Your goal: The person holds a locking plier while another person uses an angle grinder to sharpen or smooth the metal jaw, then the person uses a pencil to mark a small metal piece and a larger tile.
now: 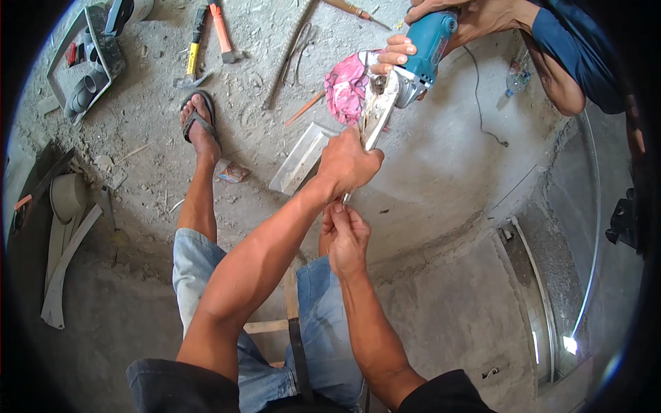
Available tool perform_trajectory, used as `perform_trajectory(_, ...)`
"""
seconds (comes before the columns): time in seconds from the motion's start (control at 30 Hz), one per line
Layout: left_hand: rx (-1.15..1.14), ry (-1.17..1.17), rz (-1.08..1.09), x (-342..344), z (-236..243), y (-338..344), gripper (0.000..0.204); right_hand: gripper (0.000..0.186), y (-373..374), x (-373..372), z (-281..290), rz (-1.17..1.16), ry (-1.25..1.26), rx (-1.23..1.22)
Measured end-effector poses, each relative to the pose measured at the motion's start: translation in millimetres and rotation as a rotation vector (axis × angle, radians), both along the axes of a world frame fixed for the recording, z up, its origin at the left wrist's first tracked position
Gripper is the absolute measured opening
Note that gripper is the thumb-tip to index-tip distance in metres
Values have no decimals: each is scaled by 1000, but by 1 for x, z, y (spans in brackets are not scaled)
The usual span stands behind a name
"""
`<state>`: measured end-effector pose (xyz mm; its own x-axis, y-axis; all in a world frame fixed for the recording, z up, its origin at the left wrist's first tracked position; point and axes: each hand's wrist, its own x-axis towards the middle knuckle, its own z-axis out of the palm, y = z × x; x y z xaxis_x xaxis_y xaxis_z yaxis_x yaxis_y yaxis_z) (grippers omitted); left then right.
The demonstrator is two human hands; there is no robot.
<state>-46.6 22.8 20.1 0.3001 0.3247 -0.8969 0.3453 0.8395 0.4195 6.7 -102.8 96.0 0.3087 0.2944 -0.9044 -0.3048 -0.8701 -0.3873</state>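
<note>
My left hand [350,164] is closed around a long, narrow pale strip [376,127] with a whitish, worn surface. Below it, my right hand [348,241] pinches the strip's near end between thumb and fingers. At the strip's far end is a teal angle grinder [428,47], held by a co-worker's two hands [396,54]. The grinder's head overlaps the strip; whether its disc touches is hidden. A crumpled pink cloth [344,86] lies just left of the strip. Under my left wrist lies a pale grey angled channel piece [303,157].
A grey tray [82,62] holds pipe fittings at far left. Two hammers [193,58] and metal rods [284,65] lie on the dusty ground. A dark cord [480,103] and plastic bottle [516,79] are at right. Pale curved strips [69,265] lean at left; a lit lamp [570,344] shines lower right.
</note>
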Motion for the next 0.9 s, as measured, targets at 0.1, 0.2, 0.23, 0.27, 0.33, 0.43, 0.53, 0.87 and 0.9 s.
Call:
perform_trajectory(0.1,39,38,-22,2,-2,4,45,25,13,-8,10,155,-144,-144)
perform_trajectory(0.2,17,57,-26,4,3,3,45,23,-19,-14,6,113,-265,-41)
perform_trajectory(0.23,23,53,-27,6,3,3,46,23,-28,-14,7,126,-328,-25)
perform_trajectory(0.27,31,52,-25,5,1,2,46,23,-28,-17,8,124,-326,-24)
perform_trajectory(0.33,28,51,-12,4,-1,0,45,28,-27,-23,11,-50,-316,23)
perform_trajectory(0.43,5,45,-10,5,5,2,44,21,-19,-26,11,-157,-264,13)
perform_trajectory(0.53,2,38,12,7,1,1,44,21,-19,-24,11,-254,-216,36)
perform_trajectory(0.87,-21,20,44,5,0,-2,46,39,-8,16,13,-52,121,-3)
perform_trajectory(0.9,-20,18,46,7,1,-2,46,39,-9,23,11,-50,120,-3)
